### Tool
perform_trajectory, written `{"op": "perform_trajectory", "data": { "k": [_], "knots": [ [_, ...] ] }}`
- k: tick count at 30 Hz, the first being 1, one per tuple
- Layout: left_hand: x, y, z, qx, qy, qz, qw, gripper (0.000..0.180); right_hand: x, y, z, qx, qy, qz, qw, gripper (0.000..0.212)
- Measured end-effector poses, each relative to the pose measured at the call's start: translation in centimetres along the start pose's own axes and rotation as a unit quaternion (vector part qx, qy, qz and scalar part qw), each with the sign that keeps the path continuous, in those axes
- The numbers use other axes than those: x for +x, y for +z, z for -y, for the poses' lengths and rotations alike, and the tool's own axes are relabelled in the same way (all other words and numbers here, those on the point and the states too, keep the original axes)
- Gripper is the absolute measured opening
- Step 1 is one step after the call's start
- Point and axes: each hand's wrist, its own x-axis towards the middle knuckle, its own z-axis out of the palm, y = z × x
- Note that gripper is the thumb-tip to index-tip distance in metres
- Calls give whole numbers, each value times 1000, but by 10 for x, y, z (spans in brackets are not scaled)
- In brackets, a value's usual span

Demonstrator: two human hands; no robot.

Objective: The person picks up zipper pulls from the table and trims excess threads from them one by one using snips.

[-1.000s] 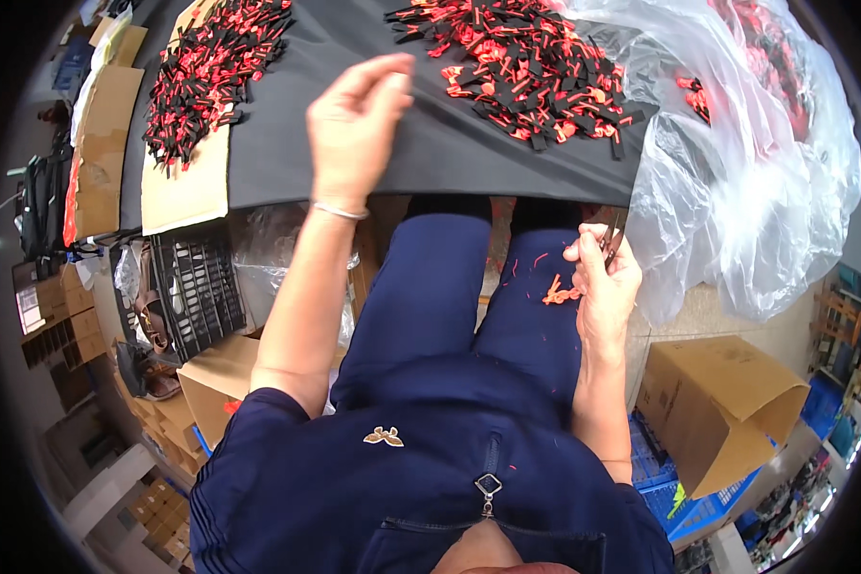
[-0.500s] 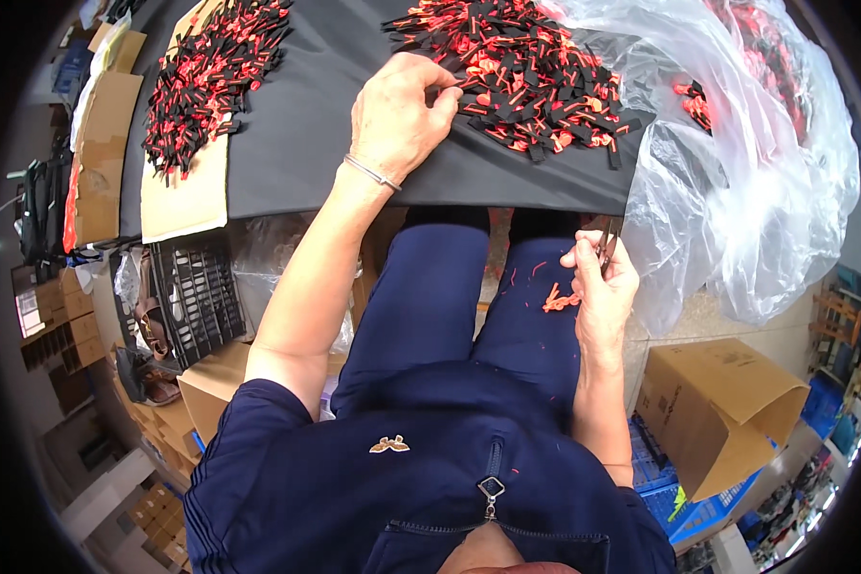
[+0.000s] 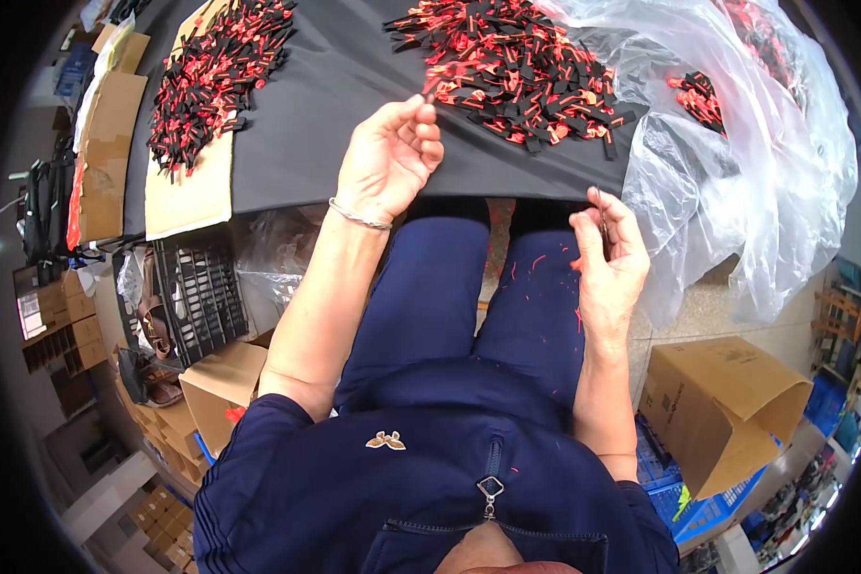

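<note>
My left hand (image 3: 392, 158), palm turned partly up, pinches a small black-and-red corded piece (image 3: 430, 96) at the near edge of a large pile of black tabs with red-orange cords (image 3: 536, 72). The piece is blurred, so its outline is hard to make out. Over my right thigh, my right hand (image 3: 610, 263) is closed around small dark thread snips (image 3: 604, 228), mostly hidden by the fingers. A bit of red cord shows beside that thumb. Red thread scraps (image 3: 538, 260) lie on my navy trousers.
A second pile of similar pieces (image 3: 215, 81) lies on cardboard (image 3: 187, 210) at left. Clear plastic bags (image 3: 727, 220) drape over the right of the black-covered table (image 3: 325, 124). A black crate (image 3: 199, 292) stands lower left, an open carton (image 3: 722, 407) on blue crates lower right.
My left hand has drawn slightly back from the pile and turned its palm up, a piece between its fingertips. The orange cord cluster beside my right hand is no longer seen there.
</note>
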Motion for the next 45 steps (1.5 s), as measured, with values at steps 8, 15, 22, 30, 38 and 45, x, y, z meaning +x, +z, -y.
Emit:
{"op": "perform_trajectory", "data": {
  "k": [8, 15, 22, 30, 38, 45],
  "knots": [
    [-6, 5, 10, -221, -89, 21, 971, 14, 1, 0, -5, -20, 14, 24, 999, 36],
    [-19, 23, 26, -61, -37, 13, 997, 8, 8, 4, 9, -13, 13, 42, 999, 31],
    [-32, 32, 45, 165, 34, 37, 985, 9, 45, 44, 27, 87, -51, 12, 995, 25],
    [-48, 9, 40, 605, 276, -15, 747, 10, 70, 56, 45, -12, -116, 40, 992, 9],
    [-59, 8, 46, 163, 57, -15, 985, 15, 83, 61, 44, -239, -341, 7, 909, 30],
    [-65, 19, 56, 192, 60, -6, 979, 15, 10, 28, 21, -210, -241, 1, 947, 27]
  ]
}}
